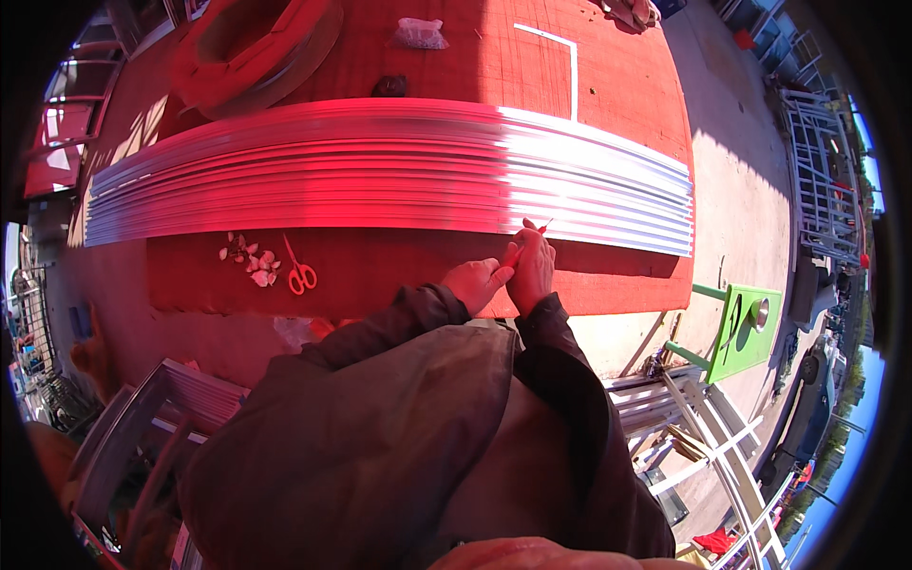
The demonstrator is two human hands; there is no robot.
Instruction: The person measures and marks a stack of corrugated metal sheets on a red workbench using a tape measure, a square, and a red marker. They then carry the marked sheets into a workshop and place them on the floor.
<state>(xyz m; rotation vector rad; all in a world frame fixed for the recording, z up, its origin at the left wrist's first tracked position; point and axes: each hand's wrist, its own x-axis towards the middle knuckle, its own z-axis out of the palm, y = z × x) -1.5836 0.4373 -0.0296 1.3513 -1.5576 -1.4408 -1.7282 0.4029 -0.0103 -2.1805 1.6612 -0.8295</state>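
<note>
Close together at the table's front edge, my two hands meet just short of a long stack of shiny metal strips (598, 190). My right hand (534, 271) is closed around a small thing whose thin pointed tip (545, 226) sticks out past the fingers; its kind is too small to tell. Against its inner side rests my left hand (475, 283), fingers bent and closed; what they hold, if anything, is hidden. To the left on the red cloth (399, 275) lie orange-handled scissors (301, 277) and several small pale pieces (258, 263).
Beyond the strips are a large ring-shaped object (252, 57), a clear plastic bag (421, 34) and a small dark object (389, 86). A green stand (746, 332) with a metal bowl (758, 314) is at the right. White metal frames (727, 427) stand at lower right.
</note>
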